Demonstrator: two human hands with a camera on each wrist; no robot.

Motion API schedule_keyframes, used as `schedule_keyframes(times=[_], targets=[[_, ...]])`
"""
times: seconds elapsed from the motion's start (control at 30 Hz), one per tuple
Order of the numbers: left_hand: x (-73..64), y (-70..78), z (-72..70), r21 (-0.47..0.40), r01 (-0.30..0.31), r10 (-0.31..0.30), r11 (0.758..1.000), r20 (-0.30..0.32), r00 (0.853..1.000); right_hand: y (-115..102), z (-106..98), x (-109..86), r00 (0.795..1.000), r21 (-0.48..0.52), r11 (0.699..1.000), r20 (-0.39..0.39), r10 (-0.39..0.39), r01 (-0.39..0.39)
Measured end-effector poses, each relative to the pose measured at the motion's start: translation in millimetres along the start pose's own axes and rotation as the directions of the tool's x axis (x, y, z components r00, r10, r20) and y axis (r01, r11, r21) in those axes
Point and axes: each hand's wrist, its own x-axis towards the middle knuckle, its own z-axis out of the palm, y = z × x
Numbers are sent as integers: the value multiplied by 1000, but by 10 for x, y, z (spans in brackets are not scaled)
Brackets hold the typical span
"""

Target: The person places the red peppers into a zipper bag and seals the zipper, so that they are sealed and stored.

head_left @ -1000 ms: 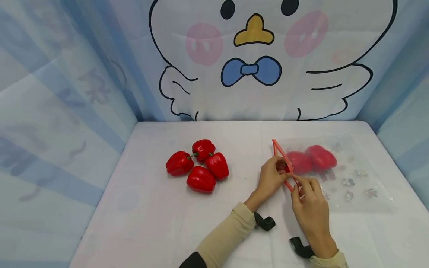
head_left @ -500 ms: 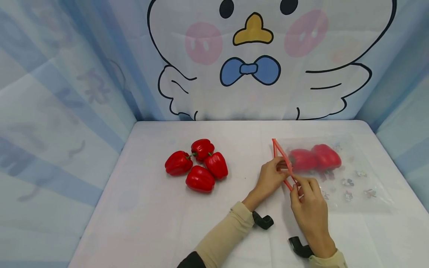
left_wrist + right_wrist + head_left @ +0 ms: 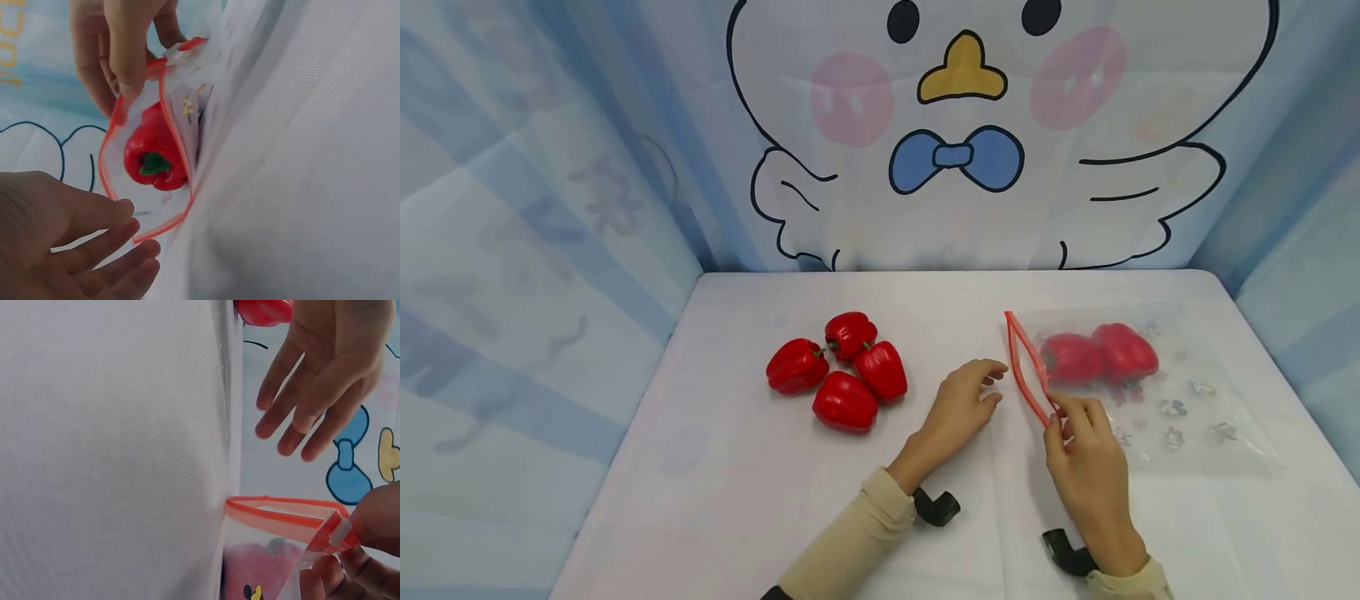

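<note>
A clear printed zip bag (image 3: 1206, 417) lies on the right of the table, its red-edged mouth standing apart. Inside are two red bell peppers (image 3: 1124, 350); through the mouth one bell pepper (image 3: 153, 150) shows its green stem in the left wrist view. My right hand (image 3: 1092, 467) pinches the near end of the red edge between thumb and fingers. My left hand (image 3: 957, 406) holds nothing, its fingers loosely bent just left of the mouth; the right wrist view shows that left hand (image 3: 331, 375) with fingers apart. Several more red bell peppers (image 3: 846, 402) sit clustered left of it.
A white cloth covers the table (image 3: 715, 500). Behind it hangs a curtain (image 3: 955, 225) with a cartoon bird, and blue-and-white curtains (image 3: 550, 333) close off the sides. Black curved mounts (image 3: 937, 507) stick out at both wrists.
My left hand has come out of the bag's mouth and moved left. The peppers in the bag shifted slightly deeper to the right. My right hand keeps its pinch on the edge.
</note>
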Motion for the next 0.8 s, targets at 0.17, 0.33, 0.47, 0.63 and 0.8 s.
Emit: schedule_keyframes(times=[0.17, 0.33, 0.47, 0.63, 0.8], targets=[[-183, 33, -254, 97, -17, 19, 995, -21, 1000, 2, 5, 0, 1000, -4, 1000, 9, -12, 12], [-331, 42, -487, 217, -17, 33, 976, -72, 997, 6, 9, -12, 1000, 1, 1000, 16, -5, 5], [-427, -50, -656, 355, -56, 101, 933, -111, 989, 2, 6, -14, 1000, -2, 1000, 22, 0, 0], [-531, -242, -890, 449, -118, 167, 885, -69, 984, 7, 9, -15, 1000, -6, 1000, 20, -2, 2], [-587, -428, -1146, 438, -98, 132, 894, -48, 990, 24, 18, -23, 1000, -7, 1000, 20, 0, 0]])
